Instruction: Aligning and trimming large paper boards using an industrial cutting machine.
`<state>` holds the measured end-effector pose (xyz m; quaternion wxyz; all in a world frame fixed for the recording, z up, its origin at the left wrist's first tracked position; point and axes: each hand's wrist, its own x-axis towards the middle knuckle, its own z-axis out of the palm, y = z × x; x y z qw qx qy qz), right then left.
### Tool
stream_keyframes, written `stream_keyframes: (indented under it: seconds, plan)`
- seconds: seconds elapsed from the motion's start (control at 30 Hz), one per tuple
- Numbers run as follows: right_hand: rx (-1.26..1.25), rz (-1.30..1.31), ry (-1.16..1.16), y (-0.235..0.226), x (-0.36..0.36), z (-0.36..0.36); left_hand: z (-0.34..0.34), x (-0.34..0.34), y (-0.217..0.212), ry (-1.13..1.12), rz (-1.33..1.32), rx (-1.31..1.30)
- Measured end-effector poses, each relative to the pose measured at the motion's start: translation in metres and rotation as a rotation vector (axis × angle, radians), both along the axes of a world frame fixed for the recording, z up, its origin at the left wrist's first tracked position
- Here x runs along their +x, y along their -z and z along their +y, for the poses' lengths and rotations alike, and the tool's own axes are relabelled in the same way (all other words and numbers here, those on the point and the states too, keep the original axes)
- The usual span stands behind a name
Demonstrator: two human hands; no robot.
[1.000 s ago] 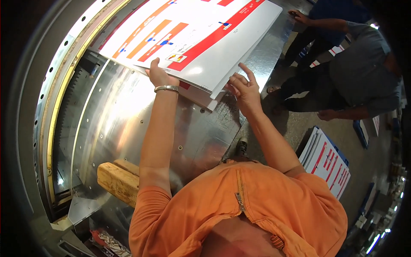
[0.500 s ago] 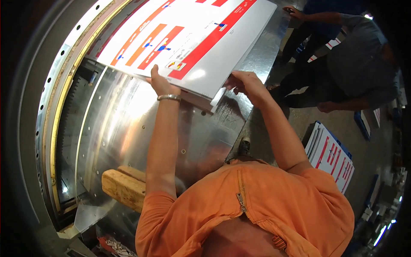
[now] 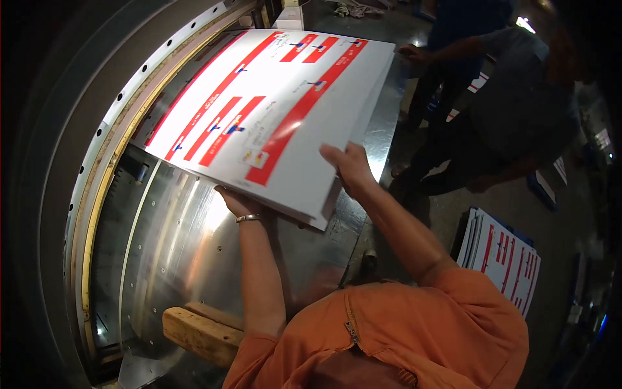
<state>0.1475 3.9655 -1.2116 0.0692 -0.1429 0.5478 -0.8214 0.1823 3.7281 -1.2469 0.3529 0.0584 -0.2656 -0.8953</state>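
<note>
A thick stack of large printed sheets (image 3: 311, 142), white with red bands and small blue figures, lies on a shiny metal table (image 3: 194, 240). My right hand (image 3: 353, 170) is at the stack's right edge near the front corner. Its thumb lies over the top sheet, and some of its fingers pass behind the edge. My left hand (image 3: 238, 203), with a metal bracelet at the wrist, touches the stack's front edge from below. The sheets hide most of its fingers.
A yellow-edged machine frame (image 3: 107, 175) curves along the left. A wooden block (image 3: 201, 334) sits on the table's near part. At right, a person in a grey shirt (image 3: 525, 97) stands beside another in blue (image 3: 463, 29). Lower right is another sheet pile (image 3: 499, 259).
The stack sits lower in view, its far edge now showing. My right hand has come from beside the front corner onto the top sheet. My left thumb has slipped off the top.
</note>
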Motion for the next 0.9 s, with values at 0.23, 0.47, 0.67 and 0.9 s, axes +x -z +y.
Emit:
stream_keyframes:
  seconds: [0.23,0.47,0.67,0.9]
  plan:
    - [-0.053,-0.127,-0.054,0.044,0.000,0.016,-0.018,-0.023,0.022,-0.080,-0.183,-0.028]
    - [0.056,-0.095,0.180,0.041,0.010,0.019,-0.026,-0.028,0.013,-0.065,-0.141,0.018]
    - [-0.021,-0.155,0.249,0.050,-0.001,0.005,-0.013,-0.027,0.006,-0.239,-0.324,-0.111]
    - [0.044,0.028,0.431,0.050,-0.021,-0.027,0.049,-0.006,-0.007,-0.140,-0.115,0.020]
